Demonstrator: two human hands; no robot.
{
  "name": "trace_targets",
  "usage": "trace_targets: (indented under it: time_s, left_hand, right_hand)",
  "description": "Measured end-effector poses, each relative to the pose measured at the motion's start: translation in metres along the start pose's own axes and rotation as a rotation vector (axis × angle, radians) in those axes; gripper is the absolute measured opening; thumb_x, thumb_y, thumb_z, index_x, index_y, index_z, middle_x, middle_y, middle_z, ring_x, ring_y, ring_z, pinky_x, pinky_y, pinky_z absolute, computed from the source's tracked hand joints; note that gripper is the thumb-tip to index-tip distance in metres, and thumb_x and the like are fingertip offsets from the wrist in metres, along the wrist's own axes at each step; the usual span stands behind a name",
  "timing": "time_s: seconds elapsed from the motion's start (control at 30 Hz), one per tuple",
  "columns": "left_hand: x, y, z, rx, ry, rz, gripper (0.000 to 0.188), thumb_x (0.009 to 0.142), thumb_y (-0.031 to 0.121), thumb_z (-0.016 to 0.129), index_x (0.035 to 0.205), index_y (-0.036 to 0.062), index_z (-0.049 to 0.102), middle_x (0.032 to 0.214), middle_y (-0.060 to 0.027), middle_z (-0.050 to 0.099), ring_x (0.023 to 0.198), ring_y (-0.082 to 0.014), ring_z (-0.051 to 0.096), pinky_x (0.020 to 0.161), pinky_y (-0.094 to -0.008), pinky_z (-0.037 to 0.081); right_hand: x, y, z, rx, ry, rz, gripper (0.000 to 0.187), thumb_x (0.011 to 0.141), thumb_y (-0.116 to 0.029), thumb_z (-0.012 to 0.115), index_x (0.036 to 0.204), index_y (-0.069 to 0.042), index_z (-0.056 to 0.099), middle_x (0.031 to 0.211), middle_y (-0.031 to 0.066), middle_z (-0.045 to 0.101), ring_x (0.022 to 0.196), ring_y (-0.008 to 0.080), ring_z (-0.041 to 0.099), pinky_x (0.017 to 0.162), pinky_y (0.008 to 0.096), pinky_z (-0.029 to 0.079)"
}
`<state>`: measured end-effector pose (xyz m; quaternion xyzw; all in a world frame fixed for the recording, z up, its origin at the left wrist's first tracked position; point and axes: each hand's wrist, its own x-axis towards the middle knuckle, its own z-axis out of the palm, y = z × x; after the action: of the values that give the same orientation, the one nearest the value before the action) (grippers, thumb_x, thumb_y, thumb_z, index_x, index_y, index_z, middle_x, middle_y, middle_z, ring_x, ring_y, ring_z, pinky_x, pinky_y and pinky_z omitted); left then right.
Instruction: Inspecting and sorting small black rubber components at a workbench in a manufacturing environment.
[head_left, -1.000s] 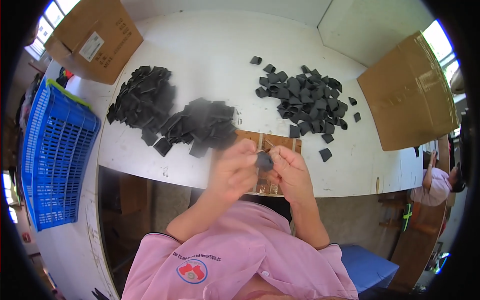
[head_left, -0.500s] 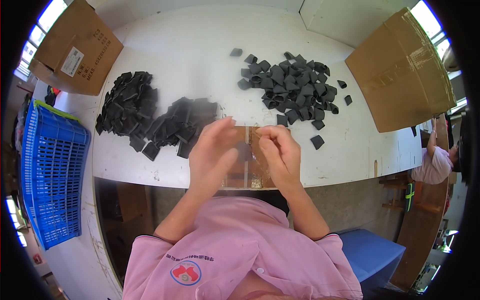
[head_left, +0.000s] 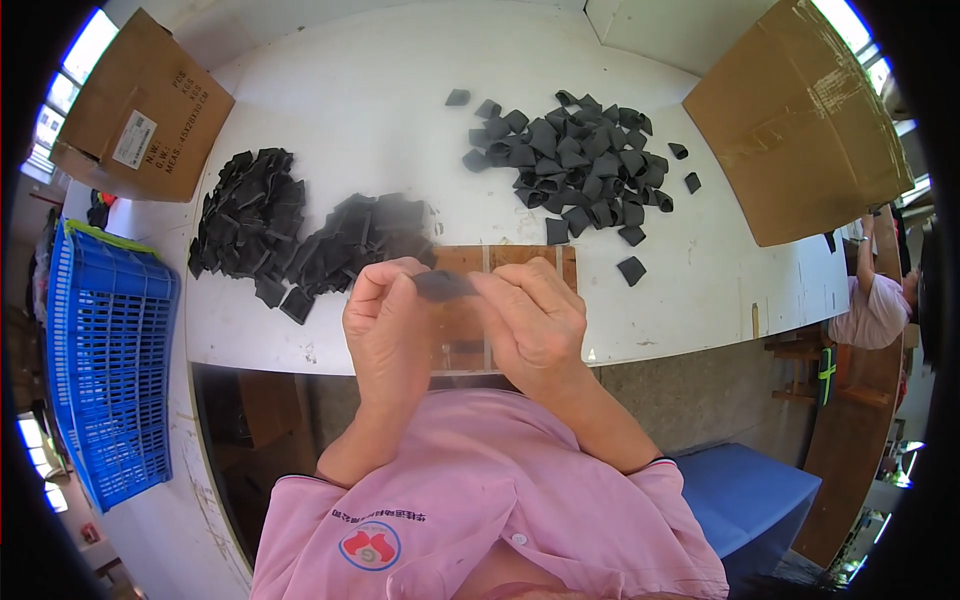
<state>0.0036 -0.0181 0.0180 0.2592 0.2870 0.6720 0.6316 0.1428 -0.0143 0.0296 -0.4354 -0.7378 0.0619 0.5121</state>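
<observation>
Between my hands is a small dark grey piece of soft material (head_left: 445, 286), slightly blurred, pulled out sideways. My left hand (head_left: 385, 325) pinches its left end between thumb and fingers. At the other end, the fingers of my right hand (head_left: 537, 318) close on it. Below lies a brown cardboard sheet (head_left: 460, 327) with pale strips of tape, at the table's front edge. Flat dark pieces form one pile (head_left: 250, 215) at the left and another (head_left: 360, 240) just beyond my left hand. Beyond my right hand lies a heap of opened-out, tube-like dark pieces (head_left: 585, 160).
The white table (head_left: 360, 120) carries cardboard boxes at far left (head_left: 145, 110) and far right (head_left: 800, 125). At the left stands a blue plastic basket (head_left: 112, 360). A blue block-shaped object (head_left: 745, 500) is below the table at right. Another person (head_left: 872, 305) is at the right edge.
My left hand has gone from spread fingers to a pinch. Both hands have shifted a little left, and a dark piece is now stretched between them.
</observation>
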Motion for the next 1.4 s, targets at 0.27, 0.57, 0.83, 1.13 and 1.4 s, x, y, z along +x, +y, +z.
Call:
trace_targets:
  time_s: [0.27, 0.57, 0.83, 1.13, 1.4]
  left_hand:
    - [-0.003, -0.008, -0.008, 0.177, -0.121, 0.097, 0.010, 0.086, 0.010, 0.064, 0.088, 0.0040, 0.056, 0.089, -0.0058, 0.054, 0.086, -0.0162, 0.050, 0.083, -0.0304, 0.040]
    - [0.012, 0.006, -0.004, 0.726, -0.248, 0.258, 0.013, 0.081, -0.004, 0.058, 0.091, 0.0025, 0.063, 0.092, -0.0043, 0.059, 0.084, -0.0104, 0.055, 0.073, -0.0254, 0.046]
    - [0.010, 0.004, -0.009, 0.631, -0.262, 0.178, 0.011, 0.080, 0.000, 0.067, 0.091, -0.0016, 0.065, 0.084, -0.0068, 0.057, 0.078, -0.0125, 0.052, 0.068, -0.0219, 0.041]
    - [0.014, -0.008, -0.020, 0.835, -0.301, 0.462, 0.010, 0.080, 0.004, 0.068, 0.088, -0.0006, 0.064, 0.079, -0.0064, 0.056, 0.069, -0.0127, 0.051, 0.059, -0.0220, 0.039]
    - [0.083, -0.020, -0.061, 1.219, -0.145, 0.409, 0.019, 0.076, -0.004, 0.056, 0.095, -0.0006, 0.061, 0.089, -0.0090, 0.059, 0.079, -0.0174, 0.057, 0.068, -0.0256, 0.044]
  right_hand:
    - [-0.007, 0.013, -0.002, 0.083, -0.086, 0.023, 0.027, 0.064, 0.001, 0.071, 0.090, 0.002, 0.062, 0.075, 0.0080, 0.057, 0.064, 0.0222, 0.054, 0.054, 0.0309, 0.045]
    - [-0.008, 0.010, 0.003, 0.181, -0.104, 0.144, 0.018, 0.071, 0.004, 0.068, 0.087, 0.000, 0.064, 0.071, 0.0086, 0.060, 0.060, 0.0210, 0.053, 0.052, 0.0281, 0.041]
    - [-0.001, 0.012, -0.003, 0.210, -0.173, 0.186, 0.012, 0.072, -0.001, 0.069, 0.082, -0.001, 0.063, 0.067, 0.0080, 0.057, 0.059, 0.0221, 0.053, 0.052, 0.0312, 0.042]
    - [-0.007, 0.013, 0.003, 0.134, -0.181, 0.131, 0.014, 0.070, -0.004, 0.070, 0.081, -0.002, 0.062, 0.064, 0.0087, 0.055, 0.057, 0.0231, 0.053, 0.051, 0.0318, 0.042]
    - [0.029, 0.026, -0.025, 0.870, -0.232, 0.921, 0.013, 0.086, -0.013, 0.062, 0.087, 0.000, 0.062, 0.069, 0.0044, 0.061, 0.058, 0.0100, 0.052, 0.052, 0.0255, 0.042]
